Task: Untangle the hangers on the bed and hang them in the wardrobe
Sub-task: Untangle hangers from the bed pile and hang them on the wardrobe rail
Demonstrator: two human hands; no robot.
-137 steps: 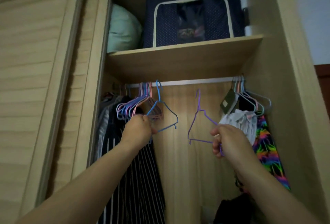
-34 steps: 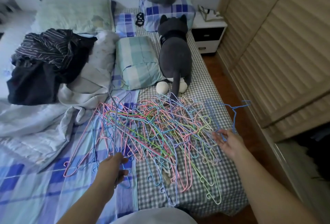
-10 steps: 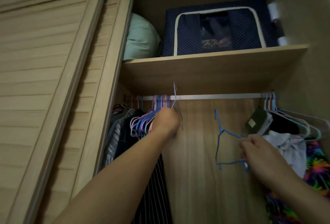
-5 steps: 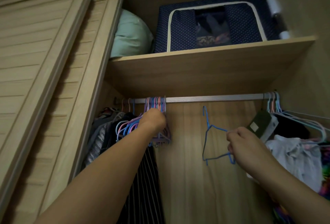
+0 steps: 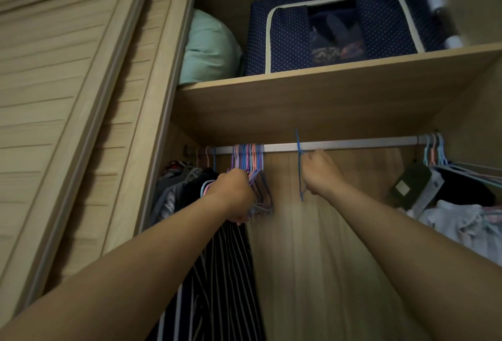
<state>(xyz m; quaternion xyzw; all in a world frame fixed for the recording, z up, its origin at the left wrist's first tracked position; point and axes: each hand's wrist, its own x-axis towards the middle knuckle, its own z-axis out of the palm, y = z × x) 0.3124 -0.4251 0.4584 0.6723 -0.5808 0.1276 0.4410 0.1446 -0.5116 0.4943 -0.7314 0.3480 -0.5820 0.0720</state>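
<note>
A metal rail (image 5: pixel 353 146) runs across the open wardrobe under a wooden shelf (image 5: pixel 326 91). My right hand (image 5: pixel 319 171) is shut on a thin blue hanger (image 5: pixel 299 167), seen edge-on, with its hook at the rail. My left hand (image 5: pixel 235 194) grips a bunch of several empty pastel hangers (image 5: pixel 248 157) that hang on the rail's left part. The bed and the tangled pile are out of view.
Dark and striped clothes (image 5: pixel 222 272) hang at the left, below my left hand. More hangers with clothes (image 5: pixel 448 199) hang at the right end. On the shelf sit a navy storage box (image 5: pixel 334 28) and a green pillow (image 5: pixel 209 47). The sliding door (image 5: pixel 68 96) is at left.
My right hand has lifted the blue hanger from below the rail up to it and moved left. My left hand has stayed on the hanger bunch.
</note>
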